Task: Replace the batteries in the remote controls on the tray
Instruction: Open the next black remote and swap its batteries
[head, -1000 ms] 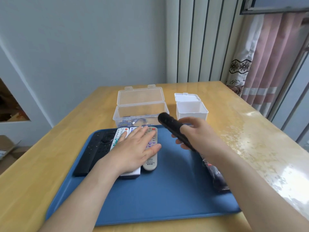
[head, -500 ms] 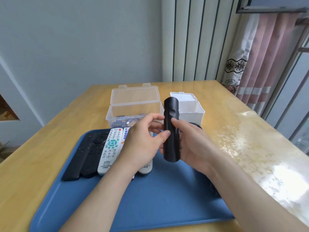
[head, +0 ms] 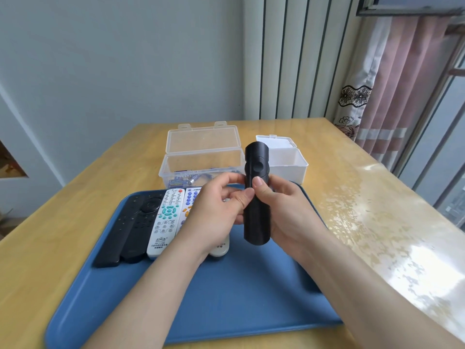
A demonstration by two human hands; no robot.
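Observation:
A black remote (head: pixel 257 220) stands upright above the blue tray (head: pixel 226 303), its back facing me. My right hand (head: pixel 289 212) grips it from the right with the thumb on its back. My left hand (head: pixel 221 210) holds its left side, thumb touching the back near the right thumb. On the tray's left lie two black remotes (head: pixel 125 230), a white remote with green keys (head: pixel 166 220) and two more white remotes, mostly hidden behind my left hand.
Behind the tray a clear plastic box (head: pixel 201 159) with an open lid holds batteries, and a white box (head: pixel 286 159) stands open to its right. The wooden table (head: pixel 377 210) has a glossy right side by the curtain.
My right hand lifted the black remote off the tray and turned it upright. My left hand left the white remotes and joined it on the black remote.

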